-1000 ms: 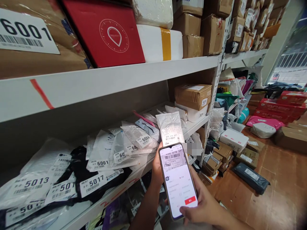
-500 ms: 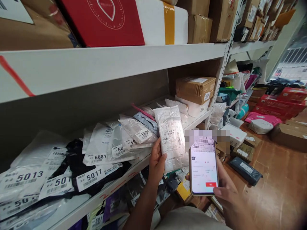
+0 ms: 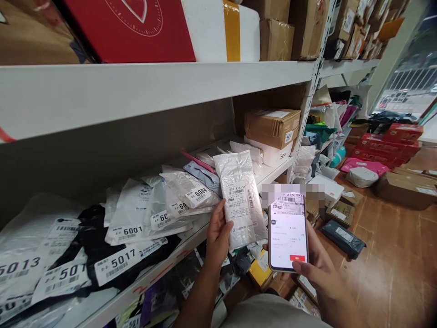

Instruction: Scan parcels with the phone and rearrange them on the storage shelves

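My left hand (image 3: 219, 228) is closed on the left edge of a white plastic parcel (image 3: 241, 200), its printed label facing me. The thumb lies on the front and the fingers are partly hidden behind. In my right hand (image 3: 316, 264) is a smartphone (image 3: 287, 232), held upright with its lit screen toward me. My right thumb rests by the red button low on the screen. The phone's upper part shows a camera picture of a label with a barcode. Left of the parcel, a bag marked 6004 (image 3: 191, 189) lies on the shelf (image 3: 273, 175).
Bags labelled 6001 (image 3: 128, 214) and 5017 (image 3: 118, 259) lie along the shelf. A cardboard box (image 3: 273, 127) sits on a white box at its far end. Above runs another shelf (image 3: 153, 86) with boxes. Parcels, including a black package (image 3: 343, 237), cover parts of the wooden floor (image 3: 385, 255).
The view has shifted slightly right, so the shelf items appear further left. My right thumb has moved onto the red button's lower edge. The label picture on the phone has changed; both hands keep their holds.
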`<state>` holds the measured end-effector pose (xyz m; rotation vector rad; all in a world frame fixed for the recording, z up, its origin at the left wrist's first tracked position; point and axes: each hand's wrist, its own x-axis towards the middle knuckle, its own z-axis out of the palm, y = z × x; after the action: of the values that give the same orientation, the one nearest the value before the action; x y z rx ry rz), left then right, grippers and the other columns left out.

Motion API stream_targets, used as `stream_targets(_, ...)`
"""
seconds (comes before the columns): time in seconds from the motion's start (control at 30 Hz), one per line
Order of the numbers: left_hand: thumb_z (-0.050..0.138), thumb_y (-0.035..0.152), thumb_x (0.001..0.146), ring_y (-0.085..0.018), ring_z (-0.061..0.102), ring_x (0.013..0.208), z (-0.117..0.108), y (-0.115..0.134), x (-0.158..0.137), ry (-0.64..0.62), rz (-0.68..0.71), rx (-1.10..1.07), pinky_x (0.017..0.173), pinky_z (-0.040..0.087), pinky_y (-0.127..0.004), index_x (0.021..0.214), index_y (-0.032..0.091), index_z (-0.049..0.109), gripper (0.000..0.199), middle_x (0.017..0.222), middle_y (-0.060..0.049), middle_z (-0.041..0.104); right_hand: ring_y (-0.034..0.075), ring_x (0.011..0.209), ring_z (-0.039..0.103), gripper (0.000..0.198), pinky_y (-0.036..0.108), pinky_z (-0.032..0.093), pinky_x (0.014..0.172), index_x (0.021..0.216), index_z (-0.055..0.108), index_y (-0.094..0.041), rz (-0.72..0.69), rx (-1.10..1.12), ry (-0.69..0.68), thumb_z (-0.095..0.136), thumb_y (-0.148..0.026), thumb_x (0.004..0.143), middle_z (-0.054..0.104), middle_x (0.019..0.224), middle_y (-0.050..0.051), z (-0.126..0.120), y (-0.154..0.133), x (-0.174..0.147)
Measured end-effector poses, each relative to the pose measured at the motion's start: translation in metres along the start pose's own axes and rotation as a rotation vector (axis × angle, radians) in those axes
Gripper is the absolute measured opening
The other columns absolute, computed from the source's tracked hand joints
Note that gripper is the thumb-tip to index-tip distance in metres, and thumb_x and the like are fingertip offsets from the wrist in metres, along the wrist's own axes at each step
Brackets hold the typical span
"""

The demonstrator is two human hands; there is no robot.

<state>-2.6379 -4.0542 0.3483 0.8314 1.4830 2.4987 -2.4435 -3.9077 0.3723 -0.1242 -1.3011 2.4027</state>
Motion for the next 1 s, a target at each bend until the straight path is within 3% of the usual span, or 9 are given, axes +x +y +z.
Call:
stream_targets(0.17,0.071,0.018,0.086,-0.017,0.051,0.138,-0.002,-0.001,0.000,0.020,-0.023,0.012,0.114,0.042,-0.027,0.135,0.037,0.062,0.053,0.147,0.001,0.057,0.033,0.129,0.058,0.095,0.032,0.062,0.066,0.158,0.026,-0.042,-0.027,0.002,-0.058,0.079,-0.026,0.080,0.049,0.156,0.003,-0.014,0.009,0.008)
stream_targets(0.43,0.072,0.020,0.086,-0.018,0.050,0.139,-0.003,-0.002,0.001,0.035,-0.031,0.024,0.113,0.043,-0.027,0.136,0.035,0.061,0.053,0.150,-0.001,0.055,0.033,0.119,0.065,0.094,0.035,0.062,0.066,0.158,0.027,-0.041,-0.001,0.014,-0.023,0.072,-0.017,0.080,0.055,0.151,0.003,-0.003,0.001,0.009)
stream_targets(0.6,0.076,0.022,0.083,-0.022,0.051,0.138,-0.001,-0.001,0.001,0.072,-0.058,0.022,0.117,0.041,-0.034,0.134,0.035,0.063,0.054,0.147,-0.002,0.057,0.032,0.113,0.068,0.089,0.034,0.062,0.061,0.156,0.029,-0.041,0.004,-0.016,-0.096,0.074,-0.019,0.082,0.061,0.143,0.004,-0.008,0.003,0.013)
stream_targets(0.93,0.076,0.023,0.083,-0.022,0.052,0.137,0.004,0.000,0.003,0.066,-0.050,0.019,0.118,0.039,-0.035,0.133,0.036,0.064,0.053,0.145,-0.002,0.059,0.032,0.123,0.063,0.088,0.031,0.063,0.062,0.156,0.030,-0.042,-0.030,-0.019,-0.096,0.075,-0.019,0.084,0.057,0.148,0.004,-0.013,0.003,0.015)
stream_targets(1.0,0.075,0.023,0.083,-0.022,0.051,0.138,0.004,-0.001,0.002,0.060,-0.047,0.020,0.118,0.040,-0.034,0.133,0.036,0.064,0.052,0.146,-0.001,0.058,0.032,0.128,0.060,0.086,0.033,0.064,0.068,0.155,0.033,-0.040,-0.036,-0.016,-0.054,0.076,-0.020,0.083,0.058,0.148,0.003,-0.011,0.002,0.014)
